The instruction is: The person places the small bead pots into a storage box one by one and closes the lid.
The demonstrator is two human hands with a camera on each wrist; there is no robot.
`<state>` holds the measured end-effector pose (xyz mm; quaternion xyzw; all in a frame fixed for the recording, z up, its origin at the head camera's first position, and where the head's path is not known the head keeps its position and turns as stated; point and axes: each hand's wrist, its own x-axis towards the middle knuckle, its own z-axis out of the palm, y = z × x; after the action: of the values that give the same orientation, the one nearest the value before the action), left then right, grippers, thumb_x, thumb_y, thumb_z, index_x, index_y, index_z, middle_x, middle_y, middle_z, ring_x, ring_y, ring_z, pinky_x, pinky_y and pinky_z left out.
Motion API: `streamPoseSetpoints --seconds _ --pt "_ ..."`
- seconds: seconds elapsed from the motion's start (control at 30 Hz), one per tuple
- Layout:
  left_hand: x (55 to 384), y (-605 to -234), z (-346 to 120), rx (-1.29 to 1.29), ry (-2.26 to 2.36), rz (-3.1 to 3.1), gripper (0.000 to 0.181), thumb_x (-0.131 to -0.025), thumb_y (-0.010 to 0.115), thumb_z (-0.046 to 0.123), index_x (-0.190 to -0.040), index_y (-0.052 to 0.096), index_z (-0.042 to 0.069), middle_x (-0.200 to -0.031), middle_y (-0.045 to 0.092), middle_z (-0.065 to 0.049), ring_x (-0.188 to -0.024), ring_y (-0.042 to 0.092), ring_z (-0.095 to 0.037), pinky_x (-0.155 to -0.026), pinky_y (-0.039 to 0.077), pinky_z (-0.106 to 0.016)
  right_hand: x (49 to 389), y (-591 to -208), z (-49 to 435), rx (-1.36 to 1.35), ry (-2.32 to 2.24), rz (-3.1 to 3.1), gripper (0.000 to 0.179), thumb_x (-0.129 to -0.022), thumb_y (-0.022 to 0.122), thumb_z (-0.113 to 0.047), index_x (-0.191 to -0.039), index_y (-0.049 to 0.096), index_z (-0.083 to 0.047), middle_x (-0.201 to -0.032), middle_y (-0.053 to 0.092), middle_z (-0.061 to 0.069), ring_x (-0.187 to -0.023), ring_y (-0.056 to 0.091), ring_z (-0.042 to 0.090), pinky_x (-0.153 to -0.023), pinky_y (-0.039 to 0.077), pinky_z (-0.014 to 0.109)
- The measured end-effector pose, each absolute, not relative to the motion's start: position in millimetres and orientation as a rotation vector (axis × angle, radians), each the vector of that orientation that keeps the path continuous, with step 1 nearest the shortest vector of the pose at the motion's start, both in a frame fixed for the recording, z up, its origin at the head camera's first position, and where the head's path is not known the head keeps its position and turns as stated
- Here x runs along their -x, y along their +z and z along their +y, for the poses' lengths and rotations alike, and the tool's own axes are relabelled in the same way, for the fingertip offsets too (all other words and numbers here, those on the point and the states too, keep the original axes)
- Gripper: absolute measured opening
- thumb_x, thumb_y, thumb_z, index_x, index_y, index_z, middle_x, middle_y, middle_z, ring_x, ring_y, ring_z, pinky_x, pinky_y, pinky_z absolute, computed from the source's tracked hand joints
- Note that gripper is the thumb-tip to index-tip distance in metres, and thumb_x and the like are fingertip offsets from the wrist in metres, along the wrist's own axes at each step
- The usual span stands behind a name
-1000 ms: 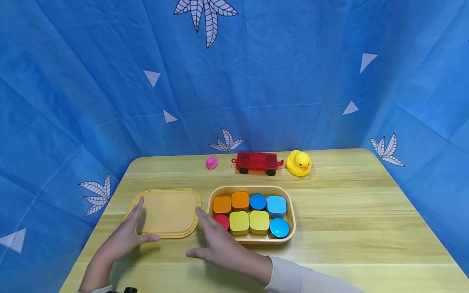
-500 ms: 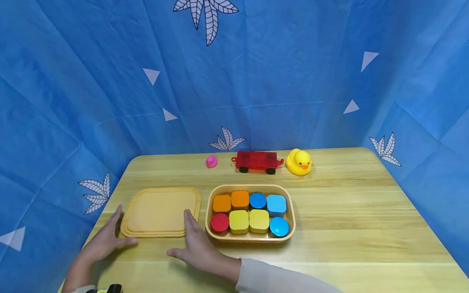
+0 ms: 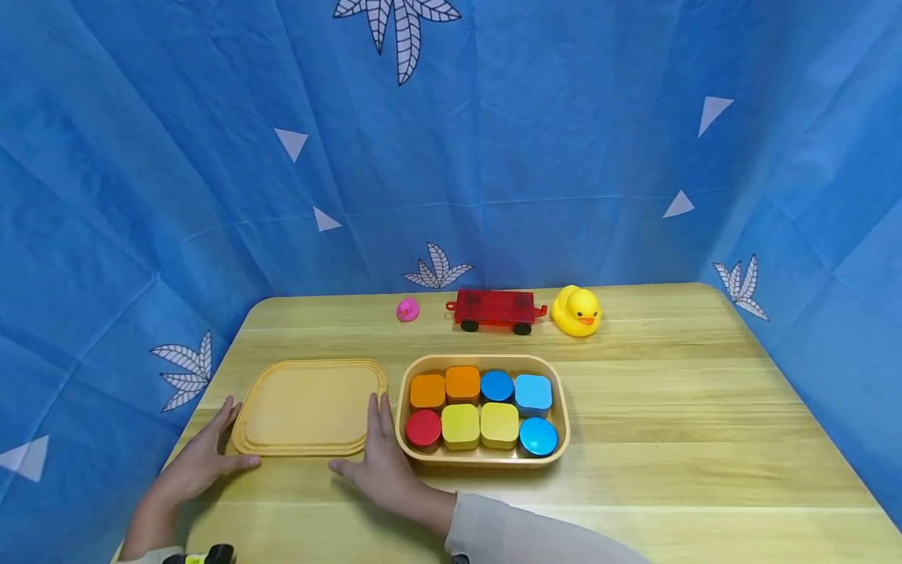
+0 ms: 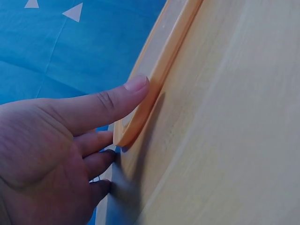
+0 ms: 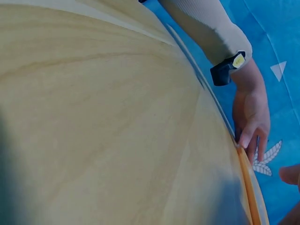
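Note:
A flat tan lid [image 3: 310, 407] with rounded corners and a ridged border lies on the left of the table. My left hand [image 3: 197, 464] is at its front left corner, thumb along the front side and fingers by the left side. In the left wrist view, that thumb overlaps the orange-looking lid edge [image 4: 152, 89], with the other fingers behind the corner. My right hand [image 3: 386, 470] is at the lid's front right corner, its fingers extended along the right side and its thumb apart. Only a bit of this thumb [image 5: 290, 175] shows in the right wrist view.
Close to the right hand stands a tan tray [image 3: 562, 407] holding several orange, yellow, blue and red blocks. Behind are a small pink duck [image 3: 407, 310], a red toy wagon [image 3: 496, 309] and a yellow duck [image 3: 576, 311]. A blue curtain [image 3: 564, 141] surrounds the table [image 3: 690, 439].
Both hands have moved left and toward the front, from over the lid and tray to the lid's front corners. Lately the right hand has shifted slightly rightward. The lid stays in place.

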<state>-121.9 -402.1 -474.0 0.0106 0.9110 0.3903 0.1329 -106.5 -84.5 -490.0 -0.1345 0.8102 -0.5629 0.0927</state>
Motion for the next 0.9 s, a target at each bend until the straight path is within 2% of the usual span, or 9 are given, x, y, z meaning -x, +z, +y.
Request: streamPoseSetpoints --seconds 0.17,0.5,0.53,0.6,0.63,0.67,0.73,0.87,0.9 --pt "122 -475 -402 -0.029 1.132 2.632 0.123 -0.087 0.084 0.023 -0.158 -0.011 -0.011 -0.161 0.012 -0.042 -0.149 0.008 -0.06 -0.114 0.014 -0.073 107 -491 -85 0.37 -1.677 2.394 0.109 -0.086 0.086 -0.023 -0.164 0.013 0.001 -0.171 0.007 0.023 -0.151 0.03 0.042 -0.119 0.036 0.05" --pt "122 -475 -405 -0.017 1.137 2.632 0.122 -0.086 0.084 0.029 -0.16 -0.006 -0.01 -0.162 0.013 -0.039 -0.15 0.006 -0.059 -0.117 0.01 -0.071 107 -493 -83 0.391 -1.678 2.374 0.105 -0.088 0.084 -0.022 -0.163 0.016 0.003 -0.17 0.011 0.023 -0.154 0.022 0.042 -0.122 0.03 0.053" --pt "122 -475 -405 -0.016 1.133 2.637 0.121 -0.087 0.084 0.029 -0.16 -0.005 -0.009 -0.162 0.013 -0.039 -0.15 0.007 -0.058 -0.122 0.009 -0.064 106 -493 -82 0.401 -1.674 2.375 0.104 -0.088 0.084 -0.022 -0.163 0.017 0.003 -0.17 0.012 0.023 -0.155 0.021 0.041 -0.122 0.029 0.053" --pt "121 -475 -406 -0.019 1.126 2.644 0.119 -0.088 0.083 0.028 -0.16 -0.004 -0.009 -0.163 0.013 -0.038 -0.15 0.008 -0.058 -0.128 0.01 -0.039 106 -492 -82 0.425 -1.654 2.39 0.103 -0.088 0.084 -0.022 -0.163 0.018 0.003 -0.17 0.013 0.023 -0.156 0.019 0.04 -0.123 0.028 0.053" --pt "120 -475 -406 -0.023 1.122 2.649 0.118 -0.089 0.082 0.028 -0.16 -0.004 -0.008 -0.163 0.013 -0.038 -0.15 0.009 -0.058 -0.126 0.01 -0.025 105 -492 -82 0.437 -1.644 2.396 0.102 -0.088 0.084 -0.022 -0.163 0.019 0.003 -0.17 0.013 0.023 -0.156 0.019 0.04 -0.123 0.028 0.052" --pt "120 -475 -407 -0.021 1.114 2.653 0.118 -0.089 0.082 0.029 -0.161 -0.004 -0.008 -0.164 0.013 -0.037 -0.15 0.01 -0.058 -0.122 0.01 -0.017 105 -490 -81 0.446 -1.637 2.396 0.102 -0.088 0.084 -0.022 -0.163 0.019 0.002 -0.17 0.013 0.022 -0.156 0.019 0.04 -0.123 0.027 0.052" --pt "119 -475 -409 -0.04 1.118 2.66 0.116 -0.09 0.081 0.028 -0.161 -0.004 -0.008 -0.163 0.012 -0.037 -0.149 0.012 -0.059 -0.105 0.012 0.002 103 -488 -81 0.46 -1.623 2.393 0.101 -0.089 0.083 -0.021 -0.164 0.018 0.001 -0.171 0.012 0.021 -0.156 0.018 0.038 -0.123 0.027 0.052" --pt "117 -472 -412 -0.079 1.193 2.644 0.113 -0.091 0.08 0.02 -0.16 -0.004 -0.01 -0.164 0.008 -0.038 -0.147 0.011 -0.06 -0.098 0.019 0.006 98 -481 -78 0.482 -1.603 2.394 0.099 -0.091 0.081 -0.023 -0.165 0.017 -0.002 -0.172 0.01 0.018 -0.157 0.016 0.036 -0.123 0.027 0.053" --pt "116 -471 -412 -0.092 1.212 2.647 0.113 -0.09 0.08 0.018 -0.16 -0.004 -0.01 -0.163 0.008 -0.038 -0.146 0.012 -0.06 -0.094 0.019 0.008 97 -479 -78 0.488 -1.596 2.399 0.099 -0.091 0.081 -0.023 -0.165 0.017 -0.003 -0.172 0.01 0.017 -0.157 0.016 0.035 -0.123 0.027 0.052"
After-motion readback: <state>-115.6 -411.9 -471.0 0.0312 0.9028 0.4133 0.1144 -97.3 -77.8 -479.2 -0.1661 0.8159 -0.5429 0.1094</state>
